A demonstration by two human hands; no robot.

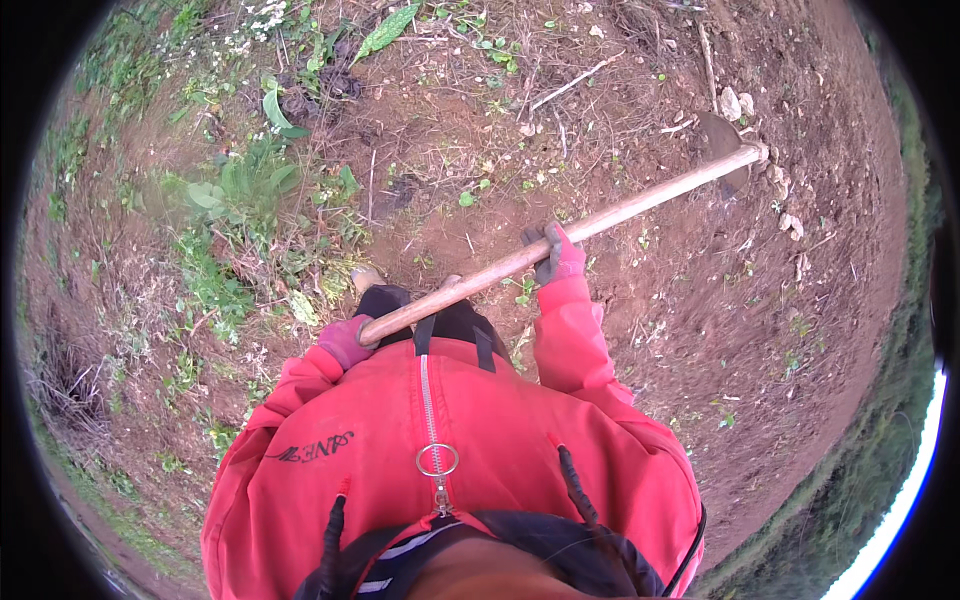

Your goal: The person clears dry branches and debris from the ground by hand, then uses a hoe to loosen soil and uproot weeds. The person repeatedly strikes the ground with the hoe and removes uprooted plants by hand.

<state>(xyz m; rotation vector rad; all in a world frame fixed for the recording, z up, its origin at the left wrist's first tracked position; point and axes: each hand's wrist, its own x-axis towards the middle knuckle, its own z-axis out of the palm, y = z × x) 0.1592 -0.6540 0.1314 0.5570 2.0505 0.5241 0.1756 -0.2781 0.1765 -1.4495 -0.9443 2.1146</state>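
Observation:
A hoe with a pale wooden handle [487,276] slants across the front of my red jacket. My left hand [346,341], in a pinkish-red glove, is wrapped around the handle's near end. Further along the shaft, my right hand [556,253] grips it, in a red glove with dark grey fingers. The metal hoe blade [721,135] is at the far upper right, fixed to the handle's other end. Reddish-brown soil lies under the blade; whether the two touch I cannot tell.
Green weeds [240,187] grow on the left, with broad leaves among them. Pale stones [735,103] lie near the blade. Dry sticks [576,81] and stalks are scattered over the soil. My shoe [366,277] is below the handle. Greenery [911,187] borders the right edge.

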